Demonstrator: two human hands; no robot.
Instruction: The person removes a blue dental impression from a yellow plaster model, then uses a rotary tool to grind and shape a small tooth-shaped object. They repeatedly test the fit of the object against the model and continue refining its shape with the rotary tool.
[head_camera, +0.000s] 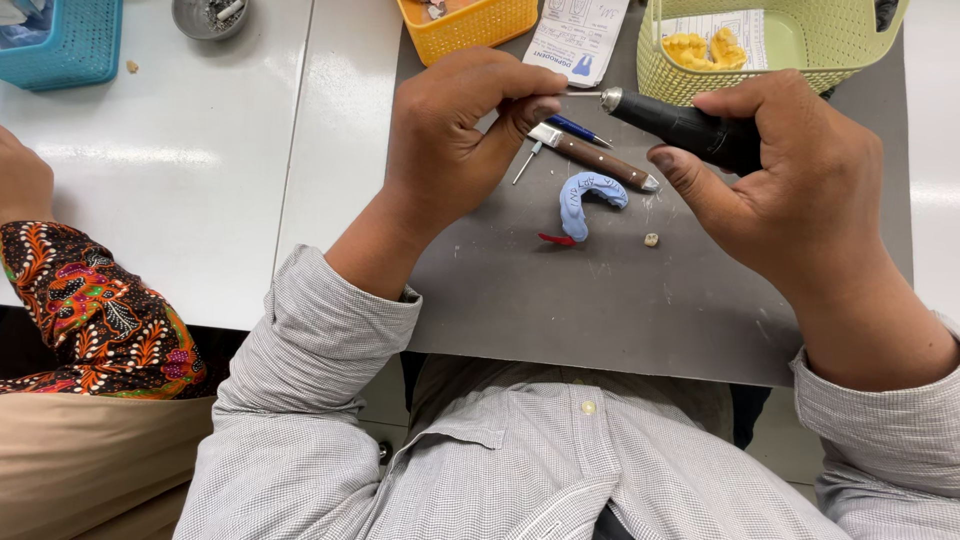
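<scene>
Handpiece (680, 125) sits upper centre-right of the frame, a black rotary tool with a metal nose pointing left. My right hand (790, 190) wraps it, fingers closed around the black barrel, thumb stretched along its underside. My left hand (460, 130) is at upper centre, its fingers pinched shut on the thin bur (580, 94) that sticks out of the nose; whether it grips anything besides that I cannot tell.

Below the two hands, on the grey mat (600, 310) that covers this part of the desk (190, 170), lies a blue curved wax rim (585, 200) with a red bit (556, 239) at its lower end. Just right of it sits a small pale tooth (651, 239). A knife (600, 158) with a brown handle lies slanted above the rim, and a blue pen (580, 130) just above that, partly under my left hand.

Along the top edge I see an orange basket (470, 25), a printed paper (580, 40) and a green basket (800, 45) holding yellow casts (705, 48). Upper left holds a blue basket (65, 45) and a metal dish (205, 17). At the left edge, another person's patterned sleeve (95, 315) rests against the desk.
</scene>
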